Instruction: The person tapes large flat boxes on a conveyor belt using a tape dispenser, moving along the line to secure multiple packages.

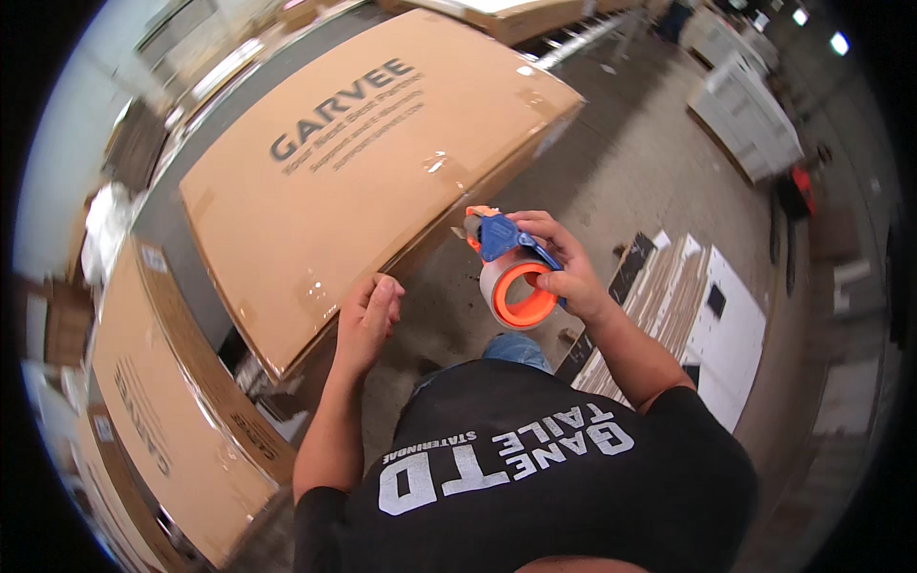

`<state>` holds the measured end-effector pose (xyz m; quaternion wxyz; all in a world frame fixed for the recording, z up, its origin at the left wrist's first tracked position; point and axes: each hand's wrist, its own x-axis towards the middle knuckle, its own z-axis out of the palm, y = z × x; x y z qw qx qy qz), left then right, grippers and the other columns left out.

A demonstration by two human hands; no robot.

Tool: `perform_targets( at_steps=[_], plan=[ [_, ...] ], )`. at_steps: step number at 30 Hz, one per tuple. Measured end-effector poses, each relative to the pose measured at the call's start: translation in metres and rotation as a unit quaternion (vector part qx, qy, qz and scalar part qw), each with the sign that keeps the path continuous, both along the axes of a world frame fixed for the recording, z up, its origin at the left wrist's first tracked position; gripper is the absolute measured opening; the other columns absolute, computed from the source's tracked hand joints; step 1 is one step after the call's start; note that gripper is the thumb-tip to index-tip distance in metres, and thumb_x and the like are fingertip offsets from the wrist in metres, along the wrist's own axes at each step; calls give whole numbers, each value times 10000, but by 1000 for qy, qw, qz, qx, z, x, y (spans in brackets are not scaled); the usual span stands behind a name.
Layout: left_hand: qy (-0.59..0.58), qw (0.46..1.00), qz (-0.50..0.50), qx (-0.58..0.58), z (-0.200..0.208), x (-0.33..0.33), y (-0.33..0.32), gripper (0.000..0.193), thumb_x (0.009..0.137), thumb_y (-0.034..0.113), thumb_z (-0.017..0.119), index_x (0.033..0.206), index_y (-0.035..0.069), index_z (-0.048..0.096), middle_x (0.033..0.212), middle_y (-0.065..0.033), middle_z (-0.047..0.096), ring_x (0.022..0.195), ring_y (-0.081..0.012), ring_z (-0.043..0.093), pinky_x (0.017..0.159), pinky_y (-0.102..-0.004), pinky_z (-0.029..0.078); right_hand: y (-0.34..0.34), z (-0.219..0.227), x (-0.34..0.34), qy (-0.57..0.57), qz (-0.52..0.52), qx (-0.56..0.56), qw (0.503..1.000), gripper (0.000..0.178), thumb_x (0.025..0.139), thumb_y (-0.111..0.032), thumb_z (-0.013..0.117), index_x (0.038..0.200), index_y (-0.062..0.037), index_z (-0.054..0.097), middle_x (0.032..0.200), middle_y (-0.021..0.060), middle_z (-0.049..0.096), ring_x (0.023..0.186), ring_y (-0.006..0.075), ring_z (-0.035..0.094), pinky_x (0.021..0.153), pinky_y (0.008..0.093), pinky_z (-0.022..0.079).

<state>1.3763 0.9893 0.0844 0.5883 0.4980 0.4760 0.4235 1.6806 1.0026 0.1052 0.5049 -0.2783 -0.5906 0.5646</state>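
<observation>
A large flat brown carton (315,201) with dark printing lies in front of me, with shiny clear tape on its face and near edge. My right hand (564,263) grips a tape gun (501,239) by its handle, to the right of the carton's near edge. The gun has a blue frame, an orange tip and a roll of clear tape (491,282) on an orange hub. Close against the carton's near edge is my left hand (371,315), its fingers curled closed. Whatever those fingers may hold is hidden.
More brown cartons (172,401) stand at the left, beside a white plastic bundle (107,229). Stacked white panels (716,325) lie on the floor at the right. Farther back at the right is a white cabinet-like unit (750,119). Grey floor (621,162) shows between.
</observation>
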Motion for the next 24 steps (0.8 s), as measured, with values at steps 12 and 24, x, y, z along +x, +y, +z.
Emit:
perform_targets(
  at_steps=[12, 24],
  plan=[
    [-146, 978, 30, -143, 9, 24, -32, 794, 922, 800, 168, 855, 105, 547, 623, 9, 499, 506, -67, 405, 453, -205, 300, 78, 8, -24, -106, 227, 150, 956, 580, 694, -111, 666, 1271, -107, 608, 1382, 165, 474, 1305, 301, 462, 1097, 441, 361],
    [-157, 960, 229, -37, 10, 28, -91, 430, 1068, 419, 360, 956, 73, 589, 653, -25, 554, 548, -100, 501, 506, -247, 392, 83, 46, -99, -201, 399, 436, 781, 626, 633, -161, 758, 1251, -163, 656, 1349, 160, 529, 1188, 354, 576, 988, 447, 496]
  ],
)
